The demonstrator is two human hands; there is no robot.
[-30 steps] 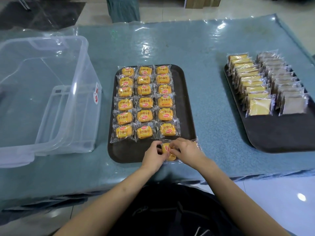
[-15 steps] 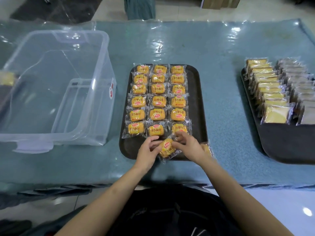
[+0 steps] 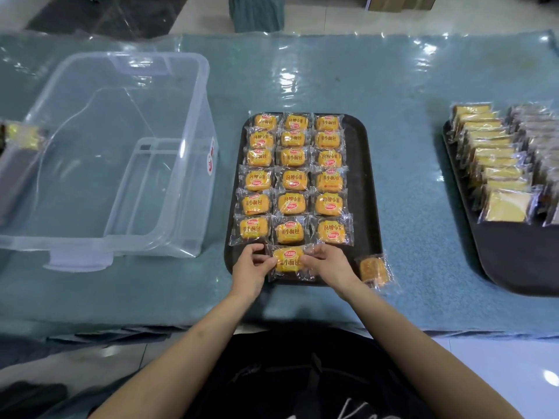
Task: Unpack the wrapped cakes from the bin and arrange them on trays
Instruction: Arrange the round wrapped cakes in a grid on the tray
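Teal cloth under a glossy clear plastic sheet covers the worktop [image 3: 302,86], which spans the whole view. On its left side stands a large clear plastic bin [image 3: 121,152]; no wrapped cakes show inside it, though a yellow wrapped item [image 3: 22,137] is visible at the far left edge, blurred, and whether it lies in or beyond the bin cannot be told. At the right edge sits a dark tray [image 3: 514,261] holding two rows of wrapped slices [image 3: 499,176], yellow ones nearer the centre and paler ones beside them, leaning against each other in overlapping order. In the middle lies a second dark tray [image 3: 363,176], carrying wrapped cakes [image 3: 293,179] in three columns and six full rows, each an orange bun in a clear wrapper with a red label. At the near end of this tray, in the middle column just below the sixth row, is one more wrapped cake [image 3: 289,261], held from both sides. The left hand [image 3: 251,267] pinches its left wrapper edge between thumb and fingers, and the right hand [image 3: 329,264] pinches the right edge the same way. Just beyond the right hand, a loose wrapped cake [image 3: 373,270] rests at the tray's near right corner, partly on the worktop.
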